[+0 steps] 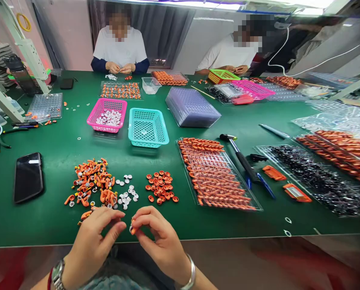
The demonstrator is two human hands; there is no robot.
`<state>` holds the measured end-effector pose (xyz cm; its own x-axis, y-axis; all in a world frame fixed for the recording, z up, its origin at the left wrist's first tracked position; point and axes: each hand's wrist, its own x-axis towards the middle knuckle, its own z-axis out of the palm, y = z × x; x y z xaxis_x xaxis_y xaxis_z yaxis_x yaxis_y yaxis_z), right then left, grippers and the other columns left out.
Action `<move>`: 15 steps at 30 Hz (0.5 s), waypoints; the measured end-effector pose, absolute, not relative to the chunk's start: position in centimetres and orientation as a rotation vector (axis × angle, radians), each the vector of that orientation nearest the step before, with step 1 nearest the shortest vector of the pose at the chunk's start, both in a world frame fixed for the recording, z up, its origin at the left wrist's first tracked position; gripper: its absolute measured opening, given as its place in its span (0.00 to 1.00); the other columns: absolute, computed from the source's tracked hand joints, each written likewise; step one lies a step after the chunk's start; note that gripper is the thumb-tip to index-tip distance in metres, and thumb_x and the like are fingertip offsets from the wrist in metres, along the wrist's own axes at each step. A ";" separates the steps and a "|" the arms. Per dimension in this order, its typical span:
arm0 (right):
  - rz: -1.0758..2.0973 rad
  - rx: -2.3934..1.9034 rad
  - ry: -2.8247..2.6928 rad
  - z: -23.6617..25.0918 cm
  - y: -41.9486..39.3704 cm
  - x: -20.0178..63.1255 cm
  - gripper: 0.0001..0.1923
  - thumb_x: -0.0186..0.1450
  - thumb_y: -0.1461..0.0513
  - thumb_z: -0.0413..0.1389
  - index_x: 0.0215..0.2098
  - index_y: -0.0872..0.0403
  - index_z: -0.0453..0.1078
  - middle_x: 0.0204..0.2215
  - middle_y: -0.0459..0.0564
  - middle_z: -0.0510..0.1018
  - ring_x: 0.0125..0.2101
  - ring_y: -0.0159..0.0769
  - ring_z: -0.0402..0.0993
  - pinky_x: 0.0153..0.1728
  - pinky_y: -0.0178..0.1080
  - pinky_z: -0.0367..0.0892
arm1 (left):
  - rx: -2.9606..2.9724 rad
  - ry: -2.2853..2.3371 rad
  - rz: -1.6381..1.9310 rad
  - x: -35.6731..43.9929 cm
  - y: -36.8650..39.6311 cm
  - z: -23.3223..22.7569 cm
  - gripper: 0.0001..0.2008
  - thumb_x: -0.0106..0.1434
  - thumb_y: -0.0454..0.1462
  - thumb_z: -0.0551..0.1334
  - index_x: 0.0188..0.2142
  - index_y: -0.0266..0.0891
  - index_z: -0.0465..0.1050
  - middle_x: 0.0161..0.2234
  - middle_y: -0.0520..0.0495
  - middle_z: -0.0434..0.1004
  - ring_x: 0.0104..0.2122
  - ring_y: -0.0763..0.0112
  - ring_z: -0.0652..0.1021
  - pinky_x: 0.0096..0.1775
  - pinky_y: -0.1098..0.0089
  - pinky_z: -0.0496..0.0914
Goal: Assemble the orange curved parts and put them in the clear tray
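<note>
Landmark: orange part pile (92, 183) on the green counter (59, 225).

- Phone (28, 176) lies left of the pile, well apart, screen up.
- Left hand (92, 237) sits just below the pile at the counter's near edge; thumb and forefinger pinched together. Can't tell what, if anything, is in that pinch.
- White discs (127, 195) lie just right of the pile, loose.
- Right hand (158, 235) is below and right of the pile, fingertips closed on a small orange piece (132, 229), which is held off the counter right at the edge.
- Orange rings (161, 187) lie further right; filled tray (216, 175) is beyond them.

Risks, my read: piece is tiny and held over the edge, so a slipped pinch likely drops it into the lap or onto the floor. A wrist sweeping forward could scatter the loose discs into the pile.
</note>
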<state>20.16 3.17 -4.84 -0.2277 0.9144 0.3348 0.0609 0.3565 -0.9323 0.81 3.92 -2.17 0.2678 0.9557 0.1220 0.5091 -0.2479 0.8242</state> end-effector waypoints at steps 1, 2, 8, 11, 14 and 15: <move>0.997 -0.901 -1.588 -4.9 2.9 20.2 0.12 0.63 0.73 0.54 0.37 0.51 0.72 0.36 0.48 0.72 0.35 0.33 0.75 0.37 0.35 0.73 | 1.693 1.279 0.808 1.3 3.5 -2.1 0.08 0.65 0.41 0.62 0.41 0.42 0.77 0.35 0.47 0.81 0.36 0.64 0.78 0.38 0.68 0.72; 0.945 -0.904 -1.602 -4.9 2.6 20.1 0.13 0.63 0.74 0.54 0.37 0.51 0.73 0.36 0.48 0.73 0.36 0.33 0.75 0.38 0.34 0.73 | 1.512 1.230 0.774 1.7 3.1 -2.0 0.09 0.64 0.43 0.63 0.39 0.41 0.77 0.33 0.48 0.81 0.33 0.66 0.78 0.36 0.70 0.71; 0.718 -0.835 -1.674 -4.5 1.2 20.0 0.20 0.62 0.77 0.50 0.45 0.52 0.72 0.41 0.51 0.73 0.41 0.33 0.76 0.44 0.33 0.73 | 0.837 1.043 0.743 3.1 2.2 -2.3 0.15 0.53 0.46 0.72 0.31 0.37 0.77 0.23 0.53 0.76 0.24 0.76 0.72 0.28 0.77 0.67; 0.741 -0.845 -1.639 -4.4 0.9 20.0 0.17 0.61 0.75 0.53 0.43 0.52 0.72 0.41 0.51 0.74 0.40 0.34 0.76 0.44 0.34 0.74 | 0.759 1.036 0.785 3.2 2.2 -2.8 0.15 0.49 0.43 0.75 0.30 0.37 0.78 0.25 0.52 0.77 0.25 0.76 0.73 0.29 0.77 0.68; 0.802 -0.900 -1.566 -4.7 0.7 19.9 0.11 0.61 0.72 0.58 0.37 0.52 0.71 0.38 0.49 0.75 0.38 0.33 0.76 0.41 0.33 0.74 | 0.756 1.072 0.832 2.9 2.1 -3.2 0.13 0.47 0.41 0.76 0.29 0.37 0.79 0.25 0.52 0.78 0.26 0.75 0.74 0.31 0.77 0.69; 0.830 -0.922 -1.542 -4.8 0.7 19.9 0.10 0.61 0.72 0.59 0.36 0.51 0.70 0.37 0.48 0.75 0.37 0.33 0.76 0.40 0.33 0.74 | 0.766 1.086 0.841 2.8 2.0 -3.2 0.12 0.48 0.41 0.76 0.28 0.37 0.79 0.25 0.52 0.79 0.26 0.75 0.75 0.31 0.78 0.69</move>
<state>19.90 0.70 -4.81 -0.0940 0.8920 0.4421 0.1218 0.4510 -0.8842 2.84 2.02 -3.21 0.2357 0.8719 -0.4293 -0.1981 0.4755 0.8571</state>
